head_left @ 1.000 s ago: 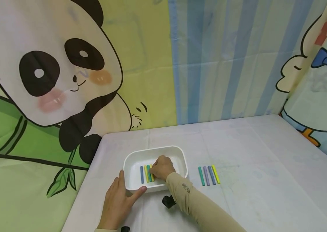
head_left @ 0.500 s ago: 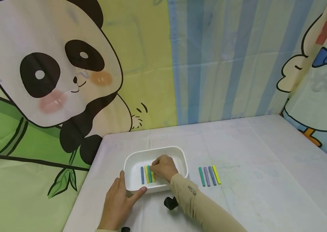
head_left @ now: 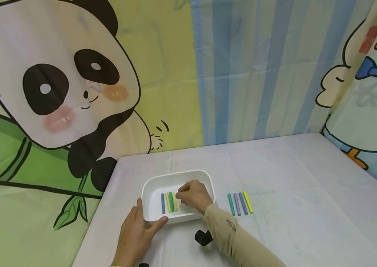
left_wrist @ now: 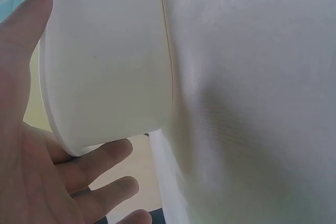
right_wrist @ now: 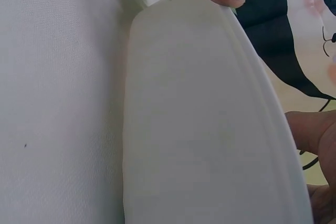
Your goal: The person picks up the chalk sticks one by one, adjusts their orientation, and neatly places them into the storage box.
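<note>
A shallow white tray (head_left: 150, 183) holds a row of coloured chalk-like sticks: a blue stick (head_left: 163, 203), a yellow stick (head_left: 168, 202), a green stick (head_left: 171, 201) and another yellow stick (head_left: 175, 202) at the row's right end. Above the tray floor, my right hand (head_left: 195, 195) has loosely bent fingers, their tips beside that last yellow stick; nothing shows between them. My left hand (head_left: 135, 231) spans the tray's near left corner, thumb on the near side and fingers along the left side. In the left wrist view its thumb and fingers touch the tray wall (left_wrist: 105, 56).
Right of the tray on the white tablecloth (head_left: 295, 207) lie a green stick (head_left: 231, 204), a purple stick (head_left: 236, 204), a blue stick (head_left: 243, 203) and a yellow stick (head_left: 248, 202). A black wrist device (head_left: 203, 238) hangs under the right sleeve. A printed curtain (head_left: 242, 74) stands behind.
My right hand has drawn slightly right, away from the rightmost yellow stick in the tray, which now shows more fully. The left hand keeps its place at the tray corner.
</note>
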`<state>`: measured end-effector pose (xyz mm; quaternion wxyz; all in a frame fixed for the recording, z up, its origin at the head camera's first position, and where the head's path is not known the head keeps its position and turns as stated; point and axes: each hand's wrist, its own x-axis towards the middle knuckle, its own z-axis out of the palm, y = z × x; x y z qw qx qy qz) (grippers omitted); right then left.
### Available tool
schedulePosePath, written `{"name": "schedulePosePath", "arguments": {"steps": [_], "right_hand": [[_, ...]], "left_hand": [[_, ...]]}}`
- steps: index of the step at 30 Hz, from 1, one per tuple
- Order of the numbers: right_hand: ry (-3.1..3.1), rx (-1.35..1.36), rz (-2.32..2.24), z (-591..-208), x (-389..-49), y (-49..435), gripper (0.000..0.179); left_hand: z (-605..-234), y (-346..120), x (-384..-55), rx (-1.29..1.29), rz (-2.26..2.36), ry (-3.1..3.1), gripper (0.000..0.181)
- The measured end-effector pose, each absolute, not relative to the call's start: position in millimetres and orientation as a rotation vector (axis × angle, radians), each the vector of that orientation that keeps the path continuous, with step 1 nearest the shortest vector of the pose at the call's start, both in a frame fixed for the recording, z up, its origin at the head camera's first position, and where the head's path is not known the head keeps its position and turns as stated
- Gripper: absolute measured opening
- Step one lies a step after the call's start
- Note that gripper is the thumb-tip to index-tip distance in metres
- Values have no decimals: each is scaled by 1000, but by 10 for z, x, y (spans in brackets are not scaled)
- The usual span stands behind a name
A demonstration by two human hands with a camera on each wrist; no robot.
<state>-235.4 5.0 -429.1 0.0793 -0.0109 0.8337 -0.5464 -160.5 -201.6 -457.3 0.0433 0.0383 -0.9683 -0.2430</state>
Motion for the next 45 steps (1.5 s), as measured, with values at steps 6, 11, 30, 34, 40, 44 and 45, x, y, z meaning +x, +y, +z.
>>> {"name": "schedulePosePath", "arguments": {"steps": [6, 11, 30, 34, 40, 44, 45], "right_hand": [[2471, -40, -1685, -4293, -2325, 180, 16], [2433, -78, -1729, -4237, -2300, 283, 18], [2455, -124, -1737, -4009, -2148, 695, 25], [2493, -94, -1727, -3962, -2108, 797, 23], [2530, -49, -1729, -3952, -2080, 973, 23], [2559, -5, -1718, -3966, -2064, 1102, 26], [2574, 8, -1704, -3968, -2058, 1136, 26]], "left_hand": [[-4581, -2024, -1602, 127, -769, -2973, 131], [-4575, -2016, -1603, 138, -774, -2981, 132], [-4557, -2005, -1632, 209, -804, -3015, 139], [-4552, -2000, -1634, 200, -804, -3009, 140], [-4548, -2003, -1625, 181, -804, -3003, 138], [-4553, -2007, -1618, 170, -792, -3000, 137], [-4553, -2006, -1618, 170, -790, -3000, 137]]}}
